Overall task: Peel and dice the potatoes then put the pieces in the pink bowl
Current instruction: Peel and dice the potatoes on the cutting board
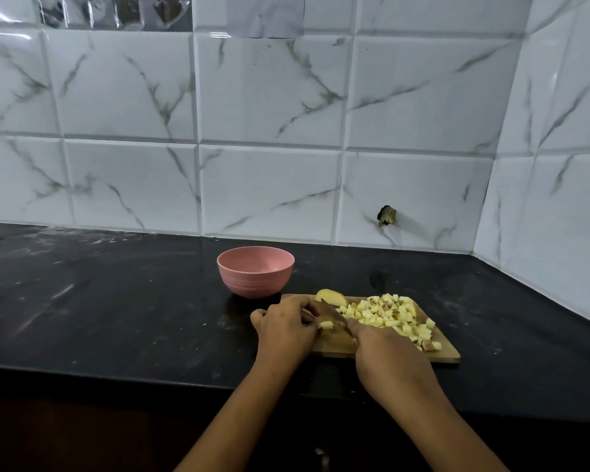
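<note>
**Dicing mid-cut, pink bowl (pixel 255 271) showed no pieces**

Your left hand (pixel 286 327) had its fingers curled down onto a small potato strip (pixel 327 324) at the near-left of the wooden cutting board (pixel 452 356), pinning it. Your right hand (pixel 385 352) was wrapped round the knife (pixel 332 316). The handle was hidden under the palm, and the blade angled across the board just beside the left fingertips.

The diced potato pile (pixel 389 315) covered the board's right half. An uncut potato chunk (pixel 331 297) lay at the far edge, near the bowl. The bowl stood on the black countertop (pixel 116 301), just behind the board's far-left corner.

Judgement: the cubes looked light, wet and starch-slick, so prone to scatter. Cupped handfuls or a slide off the board would suit them better than pinching. The chunk looked firm but liable to roll, so seat it on a flat face with your fingertips tucked.
</note>
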